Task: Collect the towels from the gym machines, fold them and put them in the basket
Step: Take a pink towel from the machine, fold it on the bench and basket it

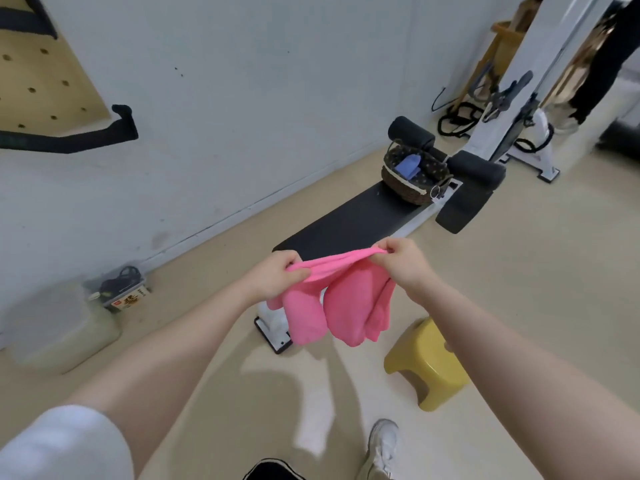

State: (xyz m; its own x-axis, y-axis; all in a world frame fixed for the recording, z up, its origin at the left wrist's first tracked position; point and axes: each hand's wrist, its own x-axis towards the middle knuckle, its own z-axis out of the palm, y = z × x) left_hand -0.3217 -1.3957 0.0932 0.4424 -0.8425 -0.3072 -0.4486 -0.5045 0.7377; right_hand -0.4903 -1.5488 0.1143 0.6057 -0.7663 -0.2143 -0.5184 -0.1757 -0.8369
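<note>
A pink towel (341, 303) hangs bunched between my two hands, above the near end of a black sit-up bench (349, 221). My left hand (277, 277) grips its top edge on the left, and my right hand (401, 259) pinches the same edge on the right. The edge is stretched between them while the rest droops in folds. At the far end of the bench stands a dark woven basket (414, 183) with a blue towel (408, 166) inside it.
A yellow plastic stool (426, 365) stands on the floor to the right, under my right forearm. A translucent container (62, 327) and a small box (124, 292) sit by the wall at left. A white machine frame (530, 109) rises behind the bench. My white shoe (382, 445) shows below.
</note>
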